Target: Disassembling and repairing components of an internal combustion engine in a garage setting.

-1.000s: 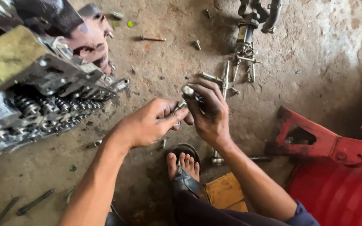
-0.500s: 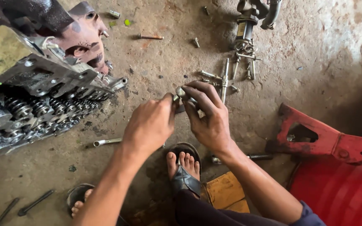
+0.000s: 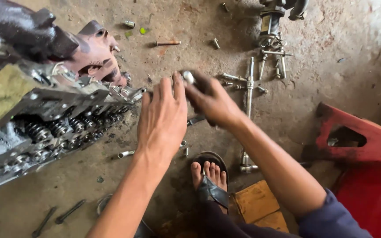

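Stained, gritty concrete floor [image 3: 340, 66]
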